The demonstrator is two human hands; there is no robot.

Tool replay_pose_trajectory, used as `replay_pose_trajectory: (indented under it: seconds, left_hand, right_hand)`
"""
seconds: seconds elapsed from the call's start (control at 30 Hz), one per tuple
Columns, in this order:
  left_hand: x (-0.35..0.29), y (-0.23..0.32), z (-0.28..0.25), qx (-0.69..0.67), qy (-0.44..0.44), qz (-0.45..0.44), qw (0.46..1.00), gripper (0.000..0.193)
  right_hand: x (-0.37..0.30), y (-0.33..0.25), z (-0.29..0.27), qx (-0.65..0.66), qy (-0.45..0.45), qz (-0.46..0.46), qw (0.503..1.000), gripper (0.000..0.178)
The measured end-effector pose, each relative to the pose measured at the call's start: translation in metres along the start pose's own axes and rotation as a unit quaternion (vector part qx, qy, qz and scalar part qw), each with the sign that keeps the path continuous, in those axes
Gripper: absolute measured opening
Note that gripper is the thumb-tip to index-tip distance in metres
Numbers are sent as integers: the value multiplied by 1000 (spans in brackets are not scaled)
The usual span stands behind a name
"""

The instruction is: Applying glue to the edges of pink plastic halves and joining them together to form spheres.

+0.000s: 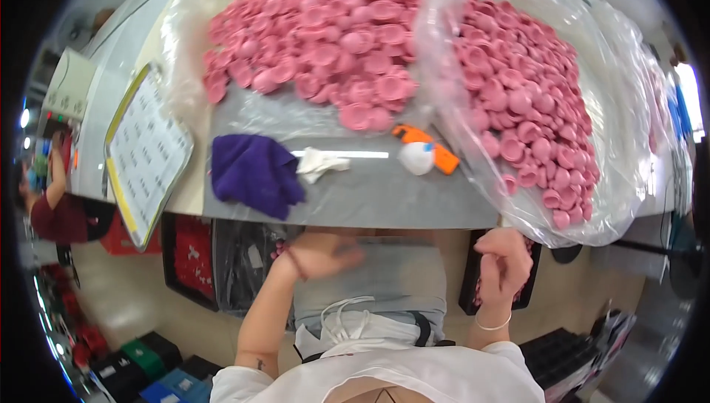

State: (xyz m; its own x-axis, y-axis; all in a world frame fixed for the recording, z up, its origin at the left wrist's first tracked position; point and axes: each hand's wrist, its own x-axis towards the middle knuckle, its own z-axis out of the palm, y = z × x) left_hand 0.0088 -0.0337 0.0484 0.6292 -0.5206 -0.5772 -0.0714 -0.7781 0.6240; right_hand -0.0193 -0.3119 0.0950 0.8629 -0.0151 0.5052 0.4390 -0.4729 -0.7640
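Note:
My left hand [325, 254] is over my lap, just below the near edge of the grey table [384, 200]. Motion smears its fingers, so I cannot tell whether it holds anything. At the table's edge farther right, my right hand [504, 259] has its fingers curled in; whatever may be inside is hidden. A large heap of small pink cup-shaped pieces [325, 33] lies on clear plastic at the far side. A second heap of pink pieces [532, 100] fills a clear plastic bag [621, 181] on the right.
A purple cloth [255, 172], a crumpled white piece [322, 163] and an orange-and-white object [446, 159] lie near the front. At left is a yellow-edged printed sheet [148, 155]. Dark bins [191, 262] stand below. Another person [55, 211] sits far left.

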Motion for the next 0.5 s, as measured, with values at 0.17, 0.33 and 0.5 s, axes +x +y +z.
replay_pose_trajectory:
  seconds: [0.17, 0.33, 0.5]
  left_hand:
    - [-21, 80, -64, -121, -51, 415, 900, 29]
    - [-11, 109, -135, -98, 312, 183, 927, 8]
    - [16, 112, -151, 80, 373, 154, 911, 24]
  right_hand:
    - [34, -3, -1, -18, -9, -66, 998, 18]
    - [62, -13, 36, -24, -22, -8, 999, 33]
    - [88, -11, 64, 6, 5, 19, 1000, 40]
